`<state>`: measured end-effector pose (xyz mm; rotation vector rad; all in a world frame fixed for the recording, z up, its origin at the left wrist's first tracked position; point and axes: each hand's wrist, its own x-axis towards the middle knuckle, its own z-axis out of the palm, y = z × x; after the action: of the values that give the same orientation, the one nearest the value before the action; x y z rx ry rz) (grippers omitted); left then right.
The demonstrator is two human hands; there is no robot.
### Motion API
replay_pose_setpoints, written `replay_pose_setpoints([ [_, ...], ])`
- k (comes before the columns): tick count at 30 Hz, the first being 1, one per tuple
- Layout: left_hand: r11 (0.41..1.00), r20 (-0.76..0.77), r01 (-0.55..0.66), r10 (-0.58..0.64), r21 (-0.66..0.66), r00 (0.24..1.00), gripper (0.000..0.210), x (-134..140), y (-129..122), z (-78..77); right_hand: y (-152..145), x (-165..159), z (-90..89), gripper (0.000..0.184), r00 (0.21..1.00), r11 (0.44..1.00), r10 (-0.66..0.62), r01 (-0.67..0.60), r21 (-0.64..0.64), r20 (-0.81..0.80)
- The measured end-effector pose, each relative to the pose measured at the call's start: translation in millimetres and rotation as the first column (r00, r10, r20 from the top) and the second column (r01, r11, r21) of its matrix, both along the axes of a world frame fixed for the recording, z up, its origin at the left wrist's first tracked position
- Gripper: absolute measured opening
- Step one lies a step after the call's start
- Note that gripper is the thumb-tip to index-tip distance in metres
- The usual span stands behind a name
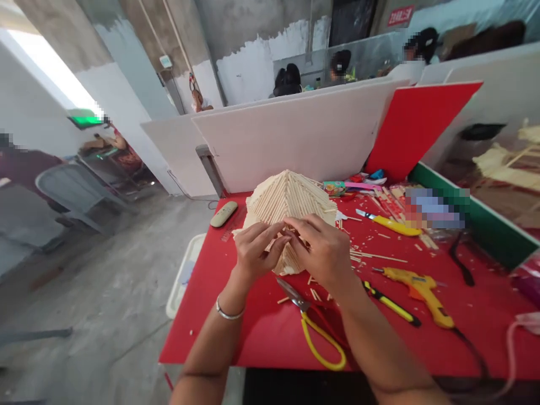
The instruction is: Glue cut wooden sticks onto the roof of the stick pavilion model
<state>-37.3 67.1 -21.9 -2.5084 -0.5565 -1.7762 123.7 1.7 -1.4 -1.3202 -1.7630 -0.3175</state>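
A model roof of pale wooden sticks, laid in slanting rows that meet at a ridge, stands on the red table. My left hand and my right hand meet over its near side, thumbs and fingertips pinched close together. Whatever lies between the fingertips is too small and covered to make out. A silver bangle circles my left wrist. Scissors with yellow handles lie just below my hands, blades pointing at the model. Short cut sticks are scattered beside them.
Right of my hands lie a yellow glue gun with a cord, a black-and-yellow cutter and a yellow utility knife. White boards and a red board stand behind the table. Several people sit farther off.
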Motion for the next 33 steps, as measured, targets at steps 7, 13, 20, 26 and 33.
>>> replay_pose_setpoints([
  [7, 0.998, 0.018, -0.031, 0.031, 0.045, 0.999, 0.027, -3.1, 3.2, -5.9, 0.2, -0.8, 1.8, 0.026, 1.000, 0.999, 0.009, -0.009, -0.034, 0.011],
  [13, 0.995, 0.045, -0.054, 0.050, 0.080, 0.998, 0.028, -3.9, 4.0, -8.7, 0.7, -4.7, 1.5, 0.024, 0.999, 0.999, 0.036, -0.036, 0.005, -0.012],
  [20, 0.990, 0.040, -0.105, 0.102, 0.092, 0.994, 0.019, -4.1, 4.6, -11.2, -0.1, -9.8, 3.8, 0.021, 0.999, 0.999, 0.034, -0.034, 0.020, 0.003],
  [26, 0.990, 0.024, -0.120, 0.118, 0.077, 0.993, 0.019, -4.5, 4.1, -13.3, -0.2, -9.9, 3.2, 0.022, 1.000, 1.000, 0.006, -0.007, 0.018, 0.028],
  [33, 0.992, 0.059, -0.081, 0.076, 0.099, 0.995, 0.021, -4.0, 4.9, -9.1, 0.1, -8.0, 2.4, 0.022, 1.000, 1.000, 0.019, -0.019, 0.002, -0.004],
])
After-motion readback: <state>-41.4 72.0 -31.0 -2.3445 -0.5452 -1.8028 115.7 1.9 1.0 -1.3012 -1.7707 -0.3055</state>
